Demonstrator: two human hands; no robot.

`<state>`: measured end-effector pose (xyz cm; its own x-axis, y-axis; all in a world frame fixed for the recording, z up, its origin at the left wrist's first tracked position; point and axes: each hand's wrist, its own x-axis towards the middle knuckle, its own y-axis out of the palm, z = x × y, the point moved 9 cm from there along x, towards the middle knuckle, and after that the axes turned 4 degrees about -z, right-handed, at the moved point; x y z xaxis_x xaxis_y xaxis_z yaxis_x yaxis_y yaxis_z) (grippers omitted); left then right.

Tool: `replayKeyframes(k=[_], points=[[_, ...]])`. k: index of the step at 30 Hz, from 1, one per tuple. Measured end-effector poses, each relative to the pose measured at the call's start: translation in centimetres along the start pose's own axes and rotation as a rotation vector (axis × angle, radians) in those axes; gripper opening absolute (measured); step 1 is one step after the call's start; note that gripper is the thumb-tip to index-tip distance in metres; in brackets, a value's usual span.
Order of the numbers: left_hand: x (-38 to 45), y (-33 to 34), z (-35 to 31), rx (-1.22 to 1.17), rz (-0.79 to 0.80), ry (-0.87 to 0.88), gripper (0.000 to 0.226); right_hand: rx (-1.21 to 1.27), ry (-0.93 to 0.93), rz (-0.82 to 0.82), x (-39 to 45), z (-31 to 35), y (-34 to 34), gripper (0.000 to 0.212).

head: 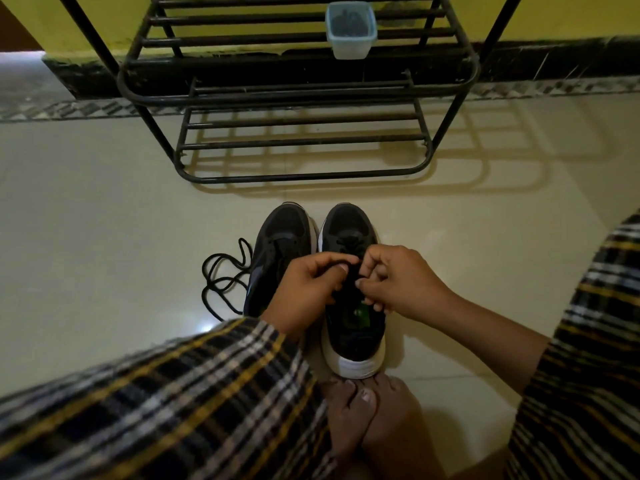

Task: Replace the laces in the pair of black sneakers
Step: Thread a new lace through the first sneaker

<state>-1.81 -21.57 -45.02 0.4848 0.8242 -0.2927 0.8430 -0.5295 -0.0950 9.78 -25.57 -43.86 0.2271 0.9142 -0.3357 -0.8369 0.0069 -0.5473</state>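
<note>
Two black sneakers stand side by side on the floor, toes pointing away from me. The right sneaker (349, 230) has a white sole and heel. Both hands meet over its lacing area. My left hand (308, 289) pinches a black lace between thumb and fingers. My right hand (394, 282) pinches the lace from the other side. The left sneaker (280, 244) is partly hidden by my left wrist. A loose black lace (225, 275) lies coiled on the floor left of it.
A black metal shoe rack (298, 98) stands against the yellow wall ahead. A small clear plastic container (350, 31) holding something dark sits on its upper shelf. My bare feet (367, 410) touch the right sneaker's heel. Glossy cream tile floor (104, 220) lies all around.
</note>
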Motion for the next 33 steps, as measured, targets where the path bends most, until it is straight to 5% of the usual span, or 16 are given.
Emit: replayKeyframes(k=[7,12,21,29,33], points=[[0.4,0.4,-0.1,0.013,0.033,0.036,0.016,-0.016,-0.058,-0.023,0.3,0.3,0.0,0.019],[0.7,-0.7,-0.8,0.109,-0.089,0.098,0.012,-0.135,-0.193,-0.042,0.6,1.4,-1.0,0.014],[1.2,-2.0,-3.2,1.031,-0.191,0.328,0.016,-0.597,-0.289,-0.038,0.7,-0.3,-2.6,0.013],[1.5,-2.1,-2.7,1.112,-0.128,0.254,0.016,-0.631,-0.286,-0.051,0.5,-1.1,-2.2,0.016],[1.3,-2.4,-2.8,0.893,-0.098,0.209,0.019,-0.501,-0.269,-0.106,0.3,-1.5,-2.9,0.009]])
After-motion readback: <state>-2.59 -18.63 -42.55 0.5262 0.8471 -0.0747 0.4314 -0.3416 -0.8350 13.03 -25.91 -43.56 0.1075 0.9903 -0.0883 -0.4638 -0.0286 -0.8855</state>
